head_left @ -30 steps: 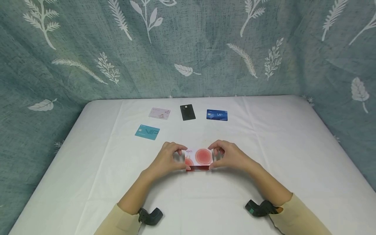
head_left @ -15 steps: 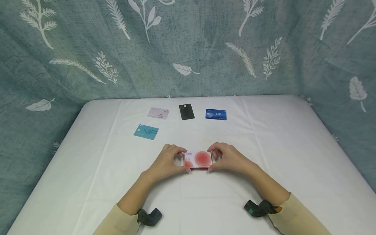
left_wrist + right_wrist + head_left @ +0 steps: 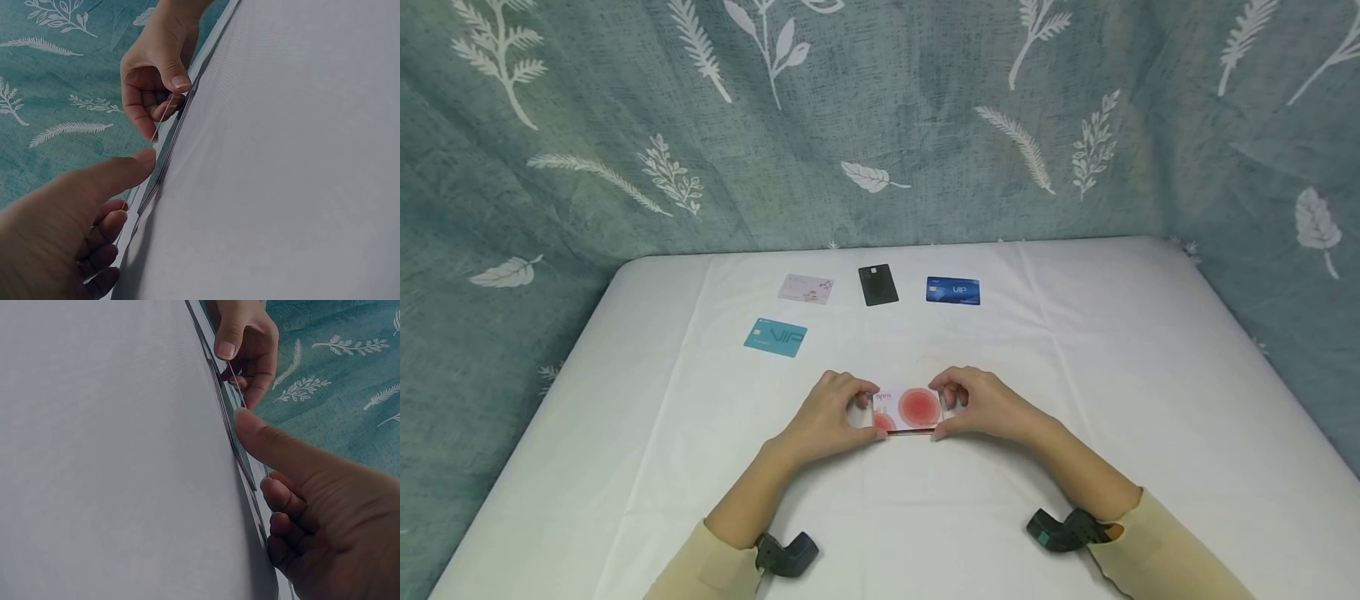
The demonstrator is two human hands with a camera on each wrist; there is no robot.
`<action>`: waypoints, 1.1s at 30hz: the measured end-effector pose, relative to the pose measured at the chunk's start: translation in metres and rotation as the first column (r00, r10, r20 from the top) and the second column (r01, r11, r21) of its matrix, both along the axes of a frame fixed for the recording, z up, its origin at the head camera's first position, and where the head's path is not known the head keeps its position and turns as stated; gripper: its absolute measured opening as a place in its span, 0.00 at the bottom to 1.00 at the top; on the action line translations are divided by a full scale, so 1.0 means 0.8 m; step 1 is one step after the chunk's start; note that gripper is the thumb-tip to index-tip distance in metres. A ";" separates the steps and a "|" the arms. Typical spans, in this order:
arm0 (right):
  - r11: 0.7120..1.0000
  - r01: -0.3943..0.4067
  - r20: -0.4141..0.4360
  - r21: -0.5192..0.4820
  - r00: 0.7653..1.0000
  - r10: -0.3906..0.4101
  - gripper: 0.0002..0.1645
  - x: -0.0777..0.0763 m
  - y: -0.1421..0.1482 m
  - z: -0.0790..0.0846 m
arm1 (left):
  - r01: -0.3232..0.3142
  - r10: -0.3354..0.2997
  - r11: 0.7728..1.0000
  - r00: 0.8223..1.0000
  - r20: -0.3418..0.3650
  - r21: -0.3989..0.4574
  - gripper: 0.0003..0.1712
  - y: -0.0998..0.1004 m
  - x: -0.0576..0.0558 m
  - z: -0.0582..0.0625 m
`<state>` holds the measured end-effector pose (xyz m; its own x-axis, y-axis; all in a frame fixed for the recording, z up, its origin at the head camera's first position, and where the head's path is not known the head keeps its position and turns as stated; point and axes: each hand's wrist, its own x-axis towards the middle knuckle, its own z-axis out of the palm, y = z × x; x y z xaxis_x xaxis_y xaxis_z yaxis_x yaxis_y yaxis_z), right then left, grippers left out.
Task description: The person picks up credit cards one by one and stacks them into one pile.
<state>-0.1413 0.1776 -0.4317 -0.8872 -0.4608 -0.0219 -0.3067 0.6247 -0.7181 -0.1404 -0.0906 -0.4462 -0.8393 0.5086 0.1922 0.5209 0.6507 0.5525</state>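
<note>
A white card with red circles (image 3: 908, 408) is pinched by its two short ends between my left hand (image 3: 829, 418) and my right hand (image 3: 992, 405). Thumbs sit at its near corners and fingertips at its far corners. Edge-on in the left wrist view, the card (image 3: 164, 117) hovers slightly above a thin stack of cards (image 3: 169, 164) on the table. That stack (image 3: 230, 425) shows in the right wrist view too, with a small gap under the held card. From the head view the stack is almost wholly hidden, apart from a thin dark reddish edge.
Beyond the hands lie a teal VIP card (image 3: 776, 337), a pale pink card (image 3: 806, 289), a black card (image 3: 878, 285) and a blue VIP card (image 3: 952, 291), all apart. White cloth covers the table (image 3: 1150, 400). A green leaf-patterned curtain (image 3: 790, 183) hangs behind.
The white card has shifted slightly toward me and now covers most of the dark red strip that showed below it. Both hands moved with it and keep their hold.
</note>
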 end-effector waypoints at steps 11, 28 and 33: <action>0.999 -0.035 -0.015 0.026 0.999 0.036 0.34 -0.001 0.004 -0.003 | 0.008 -0.008 0.999 1.000 -0.007 -0.040 0.28 0.000 -0.003 -0.003; 0.999 -0.037 -0.006 0.029 0.999 0.037 0.33 0.001 0.003 0.000 | 0.009 -0.010 0.998 1.000 -0.009 -0.063 0.29 -0.002 -0.001 -0.006; 0.999 -0.044 -0.002 0.029 0.999 0.044 0.33 0.000 0.004 0.000 | 0.012 -0.012 0.999 1.000 -0.004 -0.049 0.29 -0.002 -0.001 -0.006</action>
<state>-0.1413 0.1807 -0.4315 -0.8663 -0.4984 -0.0339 -0.3359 0.6315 -0.6988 -0.1412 -0.0921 -0.4509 -0.8320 0.5278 0.1708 0.5315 0.6703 0.5179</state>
